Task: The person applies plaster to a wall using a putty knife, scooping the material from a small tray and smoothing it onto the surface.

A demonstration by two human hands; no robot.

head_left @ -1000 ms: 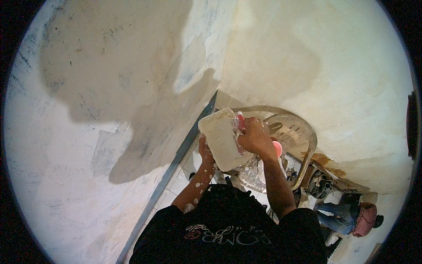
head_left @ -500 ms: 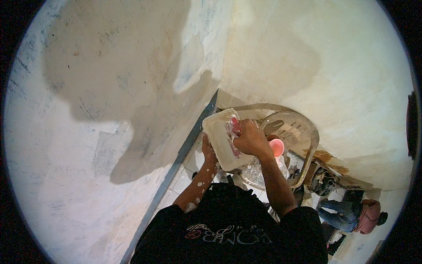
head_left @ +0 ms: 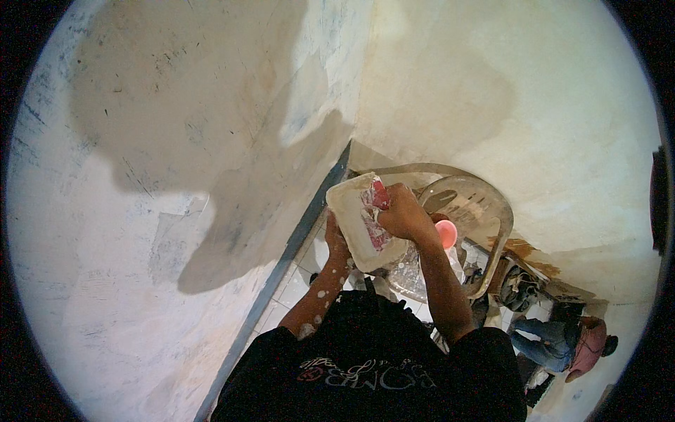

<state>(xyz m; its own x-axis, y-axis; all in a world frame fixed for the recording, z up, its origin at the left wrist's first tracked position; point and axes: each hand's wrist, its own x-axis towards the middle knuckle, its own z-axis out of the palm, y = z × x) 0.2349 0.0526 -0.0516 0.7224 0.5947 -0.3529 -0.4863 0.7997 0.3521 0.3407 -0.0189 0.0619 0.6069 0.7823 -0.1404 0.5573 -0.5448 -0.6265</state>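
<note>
In front of my body is a pale, round-cornered rectangular tray [head_left: 346, 204], tilted and coated with whitish paste. My left hand [head_left: 337, 238] grips its near-left side; most of the fingers are hidden beneath it. My right hand [head_left: 406, 211] is closed around a red putty scraper [head_left: 380, 193] smeared with white paste, which lies over the tray's right part. Red also shows lower down the tray, below the fingers. Just right of my right wrist is a pink cup [head_left: 446, 234]. White spots of paste dot my left forearm.
A stained plastic armchair [head_left: 503, 218] stands in the corner behind the tray. Patchy walls rise left [head_left: 140, 302] and right [head_left: 562, 141], meeting in a corner, with a grey skirting strip [head_left: 299, 232] along the left one. Another person [head_left: 573, 344] is at the lower right, near clutter [head_left: 519, 287].
The tray and both hands have shifted very slightly, with my right hand a little higher on the scraper side. The other person's arm at lower right has moved downward.
</note>
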